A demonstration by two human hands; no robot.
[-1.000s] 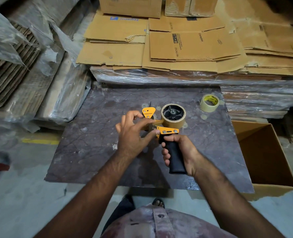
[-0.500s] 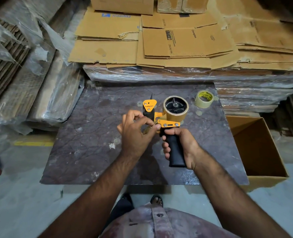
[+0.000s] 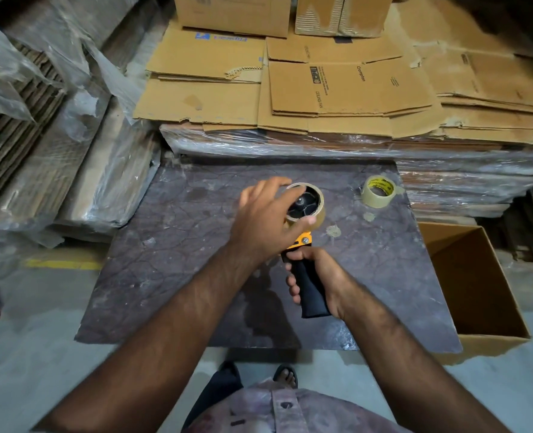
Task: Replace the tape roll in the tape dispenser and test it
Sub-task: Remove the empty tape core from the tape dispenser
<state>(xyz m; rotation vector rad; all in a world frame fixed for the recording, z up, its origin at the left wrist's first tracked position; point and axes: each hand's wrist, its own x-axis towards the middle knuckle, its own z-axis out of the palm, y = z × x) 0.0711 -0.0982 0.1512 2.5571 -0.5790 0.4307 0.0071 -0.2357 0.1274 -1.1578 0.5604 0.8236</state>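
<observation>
While right hand (image 3: 316, 276) grips dispenser (image 3: 309, 285), left hand (image 3: 268, 220) moved onto roll (image 3: 313, 210).

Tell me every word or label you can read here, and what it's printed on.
"Crompton": on the flattened carton, running sideways.
"CEILING FAN": same carton, lower edge of its print block.
Small lines beside that: too small to read.
Blue logo and word on the left carton: blurred.
Yellow label inside the spare tape roll: black print, unreadable.
Print on the far right carton: too small.
</observation>
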